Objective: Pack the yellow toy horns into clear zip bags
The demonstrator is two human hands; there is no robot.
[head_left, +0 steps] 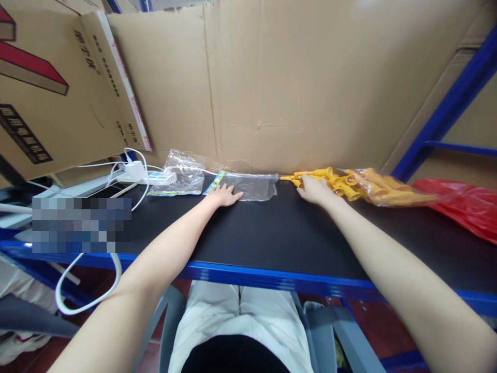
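Right now your left hand (pixel 225 196) lies open and flat, fingers stretched onto the left edge of a clear plastic bag (pixel 254 186) at the back of the table. Your right hand (pixel 314 189) rests on loose yellow plastic pieces (pixel 324 175) just beside that bag. Its fingers curl over them, but whether they grip one cannot be told. Further right lie a bag of yellow pieces (pixel 388 190) and a red bag (pixel 466 207). To the left are crumpled clear bags (pixel 184 173) and a white power strip (pixel 135 172). Everything sits on a black table (pixel 272 233) with a blue front edge, walled by cardboard (pixel 291 77).
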